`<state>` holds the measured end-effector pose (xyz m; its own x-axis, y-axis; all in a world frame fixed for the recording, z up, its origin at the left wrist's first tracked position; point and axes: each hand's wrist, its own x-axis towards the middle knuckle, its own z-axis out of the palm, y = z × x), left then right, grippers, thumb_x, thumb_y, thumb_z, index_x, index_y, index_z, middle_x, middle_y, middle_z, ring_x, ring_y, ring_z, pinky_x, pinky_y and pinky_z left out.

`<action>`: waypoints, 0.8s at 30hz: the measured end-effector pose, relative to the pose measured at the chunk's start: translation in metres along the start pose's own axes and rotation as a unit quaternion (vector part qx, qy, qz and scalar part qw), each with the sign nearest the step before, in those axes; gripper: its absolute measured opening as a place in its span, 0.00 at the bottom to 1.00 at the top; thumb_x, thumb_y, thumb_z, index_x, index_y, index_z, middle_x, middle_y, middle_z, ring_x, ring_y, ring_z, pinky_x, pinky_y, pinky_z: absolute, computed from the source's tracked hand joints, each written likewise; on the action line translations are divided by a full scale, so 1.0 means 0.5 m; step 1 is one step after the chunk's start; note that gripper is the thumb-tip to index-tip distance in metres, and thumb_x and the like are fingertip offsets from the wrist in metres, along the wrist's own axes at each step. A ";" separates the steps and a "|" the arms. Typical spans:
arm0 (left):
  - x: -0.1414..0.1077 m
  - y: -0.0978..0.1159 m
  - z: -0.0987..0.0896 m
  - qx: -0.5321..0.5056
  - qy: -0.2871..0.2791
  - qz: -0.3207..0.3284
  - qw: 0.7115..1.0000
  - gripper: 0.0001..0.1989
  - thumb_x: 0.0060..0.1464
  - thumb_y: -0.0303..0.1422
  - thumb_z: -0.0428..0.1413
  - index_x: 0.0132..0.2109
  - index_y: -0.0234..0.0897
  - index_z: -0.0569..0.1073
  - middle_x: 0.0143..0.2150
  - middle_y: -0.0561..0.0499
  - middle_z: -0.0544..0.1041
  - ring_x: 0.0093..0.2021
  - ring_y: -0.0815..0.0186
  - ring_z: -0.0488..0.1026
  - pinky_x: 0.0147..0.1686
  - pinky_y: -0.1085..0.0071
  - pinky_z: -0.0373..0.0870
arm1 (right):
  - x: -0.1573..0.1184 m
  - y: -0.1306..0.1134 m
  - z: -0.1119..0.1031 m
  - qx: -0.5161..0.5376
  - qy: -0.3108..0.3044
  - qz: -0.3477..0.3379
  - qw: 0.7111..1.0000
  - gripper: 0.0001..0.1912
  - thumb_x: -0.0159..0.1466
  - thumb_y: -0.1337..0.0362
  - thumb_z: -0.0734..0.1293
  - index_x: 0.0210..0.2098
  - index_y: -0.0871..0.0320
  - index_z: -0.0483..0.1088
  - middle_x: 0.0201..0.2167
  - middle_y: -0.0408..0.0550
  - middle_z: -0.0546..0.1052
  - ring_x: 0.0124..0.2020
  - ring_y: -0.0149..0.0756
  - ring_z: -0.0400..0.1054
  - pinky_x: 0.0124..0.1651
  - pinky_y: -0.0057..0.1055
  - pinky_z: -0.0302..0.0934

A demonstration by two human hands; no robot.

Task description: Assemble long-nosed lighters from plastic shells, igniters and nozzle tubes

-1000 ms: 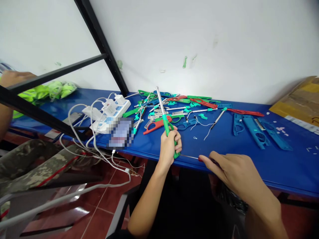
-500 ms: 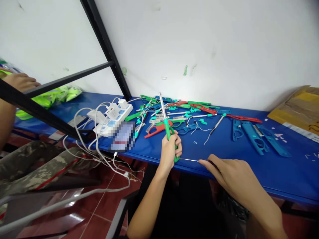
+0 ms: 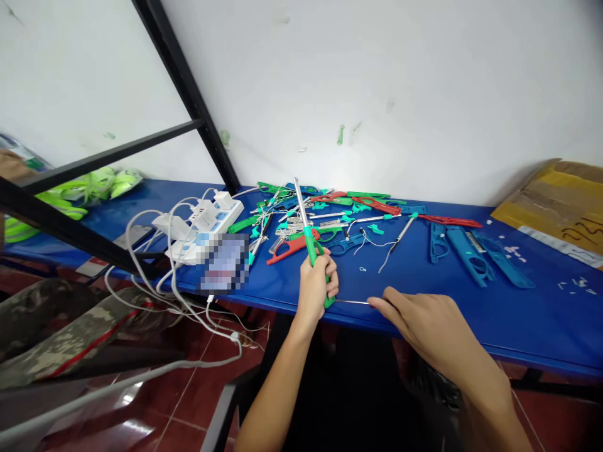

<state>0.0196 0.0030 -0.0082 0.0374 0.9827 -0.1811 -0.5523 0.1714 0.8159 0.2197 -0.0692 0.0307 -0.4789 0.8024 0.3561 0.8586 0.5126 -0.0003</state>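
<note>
My left hand (image 3: 315, 282) is wrapped around the handle of a green long-nosed lighter (image 3: 310, 245), whose metal tube points up and away from me. My right hand (image 3: 426, 320) grips what looks like a thin screwdriver (image 3: 352, 302); only its metal shaft shows, the handle being hidden in my fingers. The shaft's tip meets the bottom end of the lighter's handle. Beyond my left hand lies a heap of lighter parts, with a red casing half (image 3: 287, 250), metal tubes and wires. Blue casing halves (image 3: 471, 256) rest to the right.
A white power strip (image 3: 221, 220) with plugs and tangled cables stands left on the blue table (image 3: 532, 320), beside a blurred phone (image 3: 223, 263). A black metal frame (image 3: 188, 88) rises there. At right sits a cardboard box (image 3: 560, 201). Another person's camouflage-clad leg (image 3: 70, 333) is at far left.
The whole view has shifted slightly, with the table things moving left in the picture. Both hands keep their holds, and the shaft still touches the lighter's handle end.
</note>
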 end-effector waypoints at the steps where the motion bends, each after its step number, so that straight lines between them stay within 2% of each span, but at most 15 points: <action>1: -0.001 0.000 0.001 0.002 0.001 0.000 1.000 0.15 0.54 0.38 0.62 0.43 0.43 0.65 0.26 0.65 0.59 0.15 0.78 0.51 0.13 0.80 0.47 | -0.001 -0.001 -0.004 0.027 -0.005 0.002 1.000 0.27 0.82 0.45 0.52 0.44 0.55 0.74 0.26 0.44 0.82 0.26 0.40 0.80 0.26 0.33 0.54; 3: -0.002 0.001 0.002 0.003 0.002 0.000 1.000 0.15 0.54 0.39 0.62 0.43 0.44 0.64 0.26 0.65 0.59 0.15 0.78 0.51 0.13 0.80 0.47 | -0.002 -0.003 -0.015 0.103 -0.034 -0.003 0.994 0.22 0.82 0.47 0.55 0.57 0.53 0.72 0.41 0.46 0.86 0.37 0.39 0.84 0.34 0.32 0.65; 4: -0.002 0.001 0.002 0.004 0.001 0.000 1.000 0.15 0.54 0.39 0.62 0.43 0.44 0.63 0.26 0.65 0.59 0.15 0.78 0.51 0.13 0.80 0.47 | -0.001 -0.003 -0.020 0.137 -0.049 -0.008 0.989 0.19 0.83 0.49 0.55 0.58 0.51 0.71 0.45 0.46 0.86 0.39 0.38 0.84 0.37 0.31 0.67; 6: -0.002 0.001 0.003 0.005 0.000 0.000 1.000 0.16 0.54 0.39 0.62 0.42 0.44 0.63 0.26 0.65 0.59 0.15 0.78 0.51 0.13 0.80 0.48 | 0.004 -0.003 -0.025 0.173 -0.055 -0.019 0.983 0.18 0.84 0.53 0.54 0.53 0.50 0.73 0.44 0.44 0.85 0.37 0.35 0.83 0.37 0.30 0.67; 9: -0.001 0.001 0.001 0.008 -0.001 -0.001 1.000 0.15 0.54 0.39 0.62 0.43 0.43 0.64 0.26 0.65 0.59 0.15 0.78 0.51 0.13 0.80 0.48 | 0.013 -0.005 -0.019 0.156 -0.009 -0.015 0.988 0.18 0.83 0.52 0.56 0.49 0.50 0.74 0.40 0.42 0.85 0.36 0.35 0.83 0.35 0.29 0.64; 12: -0.001 0.001 0.000 0.012 -0.001 -0.005 1.000 0.14 0.54 0.38 0.61 0.43 0.43 0.65 0.26 0.65 0.59 0.15 0.78 0.51 0.13 0.80 0.48 | 0.018 -0.008 -0.005 0.092 0.028 0.014 0.995 0.23 0.81 0.47 0.57 0.40 0.53 0.73 0.28 0.41 0.83 0.26 0.37 0.81 0.27 0.32 0.57; 14: -0.001 0.002 0.000 0.012 0.000 -0.006 1.000 0.14 0.54 0.38 0.61 0.43 0.43 0.65 0.26 0.65 0.59 0.15 0.77 0.51 0.13 0.80 0.48 | 0.018 -0.009 -0.001 0.064 0.028 0.027 0.997 0.27 0.81 0.45 0.56 0.34 0.53 0.71 0.22 0.41 0.79 0.22 0.39 0.78 0.25 0.33 0.54; 15: -0.001 0.002 0.000 0.011 0.000 -0.005 1.000 0.14 0.54 0.38 0.61 0.43 0.43 0.65 0.26 0.65 0.59 0.15 0.77 0.50 0.13 0.80 0.48 | 0.018 -0.009 -0.001 0.069 0.019 0.028 0.997 0.27 0.81 0.44 0.56 0.35 0.53 0.71 0.24 0.42 0.81 0.24 0.40 0.80 0.26 0.33 0.57; 17: -0.001 0.001 0.001 0.010 0.000 -0.003 1.000 0.14 0.55 0.39 0.61 0.43 0.43 0.64 0.26 0.65 0.59 0.15 0.77 0.50 0.13 0.80 0.48 | 0.016 -0.008 -0.007 0.114 -0.010 0.022 0.993 0.23 0.81 0.44 0.57 0.47 0.53 0.73 0.37 0.46 0.85 0.36 0.41 0.84 0.34 0.32 0.66; 19: 0.000 0.001 0.002 0.009 -0.001 -0.002 1.000 0.15 0.54 0.39 0.62 0.43 0.43 0.64 0.26 0.65 0.59 0.15 0.77 0.50 0.13 0.80 0.48 | 0.014 -0.006 -0.015 0.167 -0.045 0.010 0.985 0.19 0.81 0.46 0.58 0.58 0.51 0.70 0.48 0.47 0.85 0.44 0.39 0.84 0.42 0.32 0.71; 20: 0.001 0.001 0.003 0.008 -0.002 -0.002 1.000 0.15 0.54 0.40 0.62 0.43 0.43 0.64 0.26 0.65 0.59 0.15 0.77 0.51 0.13 0.80 0.48 | 0.013 -0.005 -0.018 0.182 -0.059 0.004 0.982 0.17 0.82 0.49 0.58 0.59 0.50 0.69 0.49 0.46 0.84 0.44 0.37 0.83 0.43 0.32 0.71; 22: 0.002 0.001 0.003 0.008 -0.003 -0.003 1.000 0.16 0.53 0.40 0.62 0.43 0.43 0.64 0.26 0.65 0.59 0.15 0.77 0.51 0.12 0.80 0.48 | 0.011 -0.004 -0.020 0.185 -0.065 -0.007 0.980 0.14 0.83 0.54 0.56 0.53 0.50 0.71 0.46 0.44 0.84 0.41 0.35 0.82 0.41 0.31 0.70; 24: 0.001 0.001 0.002 0.010 -0.005 -0.006 1.000 0.16 0.53 0.40 0.62 0.43 0.43 0.65 0.26 0.65 0.60 0.15 0.78 0.51 0.12 0.80 0.48 | 0.010 -0.004 -0.016 0.168 -0.033 -0.013 0.985 0.15 0.83 0.55 0.57 0.50 0.50 0.73 0.43 0.43 0.85 0.38 0.35 0.82 0.39 0.31 0.68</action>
<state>0.0200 0.0038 -0.0072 0.0519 0.9814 -0.1848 -0.5354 0.1835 0.8244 0.2170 -0.0689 0.0401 -0.5198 0.8004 0.2987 0.7422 0.5962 -0.3059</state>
